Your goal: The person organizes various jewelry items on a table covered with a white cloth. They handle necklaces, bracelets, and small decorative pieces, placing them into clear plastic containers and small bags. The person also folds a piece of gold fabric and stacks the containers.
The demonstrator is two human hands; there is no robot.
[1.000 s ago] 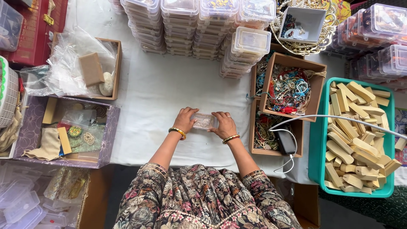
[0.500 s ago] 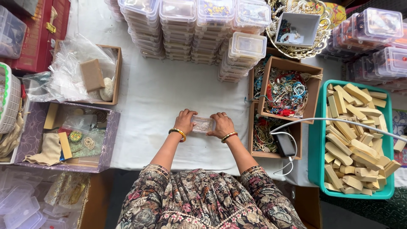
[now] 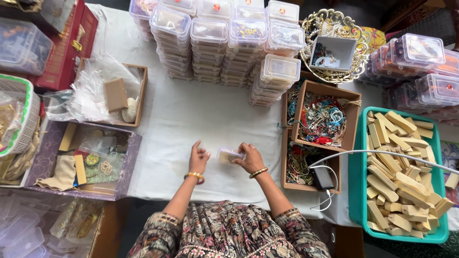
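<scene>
The right hand [image 3: 250, 158] held a small clear plastic box [image 3: 228, 155] just above the white cloth-covered surface [image 3: 201, 114], its fingers clamped on the box's right end. The left hand [image 3: 198, 157] hung just beside the box's left end without touching it, fingers loosely spread apart. The box looked closed, with something pale inside, though its contents were too small to make out.

Judging by the layout, a good share of the work seemed done: tall stacks of filled clear boxes [image 3: 210, 43] stood at the far edge of the surface, and more sat at the right [image 3: 420, 62]. Plenty seemed left as well: two open cardboard boxes of coloured bangles and jewellery [image 3: 322, 119] sat just right of the hands, a green crate of wooden blocks [image 3: 401, 167] lay beyond them, and empty clear containers [image 3: 21, 234] waited at the lower left. The box in hand had not yet joined a stack
</scene>
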